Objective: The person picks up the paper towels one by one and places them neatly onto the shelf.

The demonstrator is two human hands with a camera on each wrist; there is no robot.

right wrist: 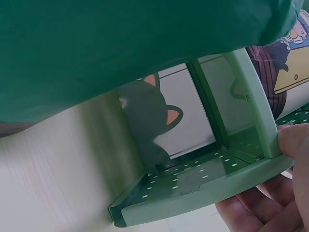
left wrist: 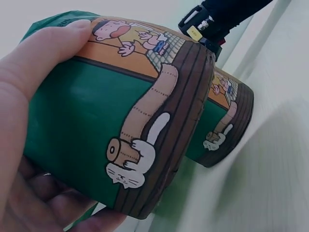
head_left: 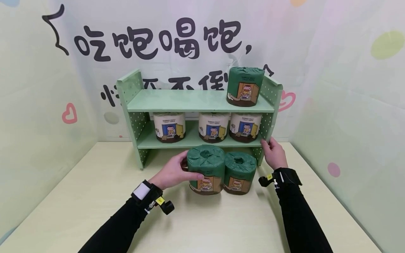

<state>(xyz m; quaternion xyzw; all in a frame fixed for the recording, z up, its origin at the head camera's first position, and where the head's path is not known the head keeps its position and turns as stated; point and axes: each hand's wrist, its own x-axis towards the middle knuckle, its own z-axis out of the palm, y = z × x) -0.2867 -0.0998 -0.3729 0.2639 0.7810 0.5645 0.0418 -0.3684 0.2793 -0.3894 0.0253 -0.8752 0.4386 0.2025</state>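
My left hand (head_left: 173,173) grips a green-wrapped toilet paper roll (head_left: 207,160) in front of the shelf, thumb across its printed front and fingers behind. In the left wrist view the roll's base (left wrist: 178,135) is tilted up off the table. Just to its right stands a second green roll (head_left: 239,172) on the table, overlapped by the held one. My right hand (head_left: 274,153) holds the right side panel of the light green shelf (head_left: 196,100); in the right wrist view the thumb (right wrist: 292,139) lies on the panel's front edge, with the other fingers on its outer side.
On the middle shelf board stand three white-wrapped rolls, one at left (head_left: 169,128) and two at right (head_left: 245,128). A green roll (head_left: 245,87) sits on the top board's right end. Behind is a printed backdrop (head_left: 177,10); side walls flank the table (head_left: 79,196).
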